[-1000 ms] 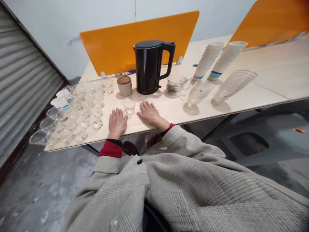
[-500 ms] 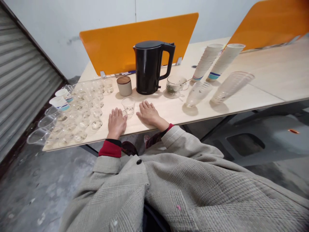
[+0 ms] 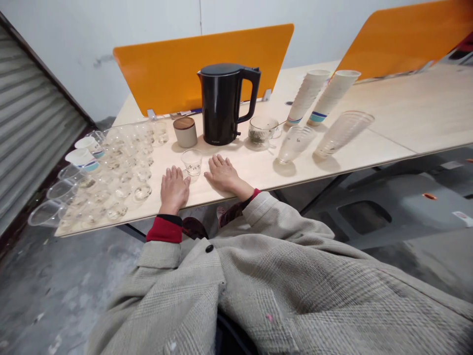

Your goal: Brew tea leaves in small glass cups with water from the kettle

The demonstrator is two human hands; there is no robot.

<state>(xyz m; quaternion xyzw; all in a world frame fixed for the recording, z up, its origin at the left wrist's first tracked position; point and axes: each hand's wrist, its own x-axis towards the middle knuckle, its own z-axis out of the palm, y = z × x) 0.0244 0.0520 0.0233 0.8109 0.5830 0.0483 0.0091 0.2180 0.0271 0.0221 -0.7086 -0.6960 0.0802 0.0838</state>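
My left hand point(image 3: 174, 190) lies flat on the table point(image 3: 236, 165) near its front edge, fingers stretched out and holding nothing. To its right my right hand point(image 3: 222, 175) also rests palm down, fingers extended. Between and just beyond them stands a clear plastic cup point(image 3: 192, 162) with dark printed marks on it. Behind that cup are a grey canister point(image 3: 185, 133) with a wooden lid and a black electric kettle point(image 3: 220, 106). A ribbed glass cup point(image 3: 261, 132) holding green leaves, with a thin utensil in it, sits right of the kettle.
Many clear cups point(image 3: 121, 172) crowd the table's left end, with two paper cups point(image 3: 82, 159) among them. On the right stand paper cup stacks point(image 3: 308, 96) and clear cup stacks point(image 3: 343, 133), leaning in view. Orange dividers point(image 3: 155, 74) line the back. A grey stool point(image 3: 399, 207) is below right.
The whole view has shifted slightly, so the table things appear a little further left. Both hands keep the same flat pose beside the clear cup.
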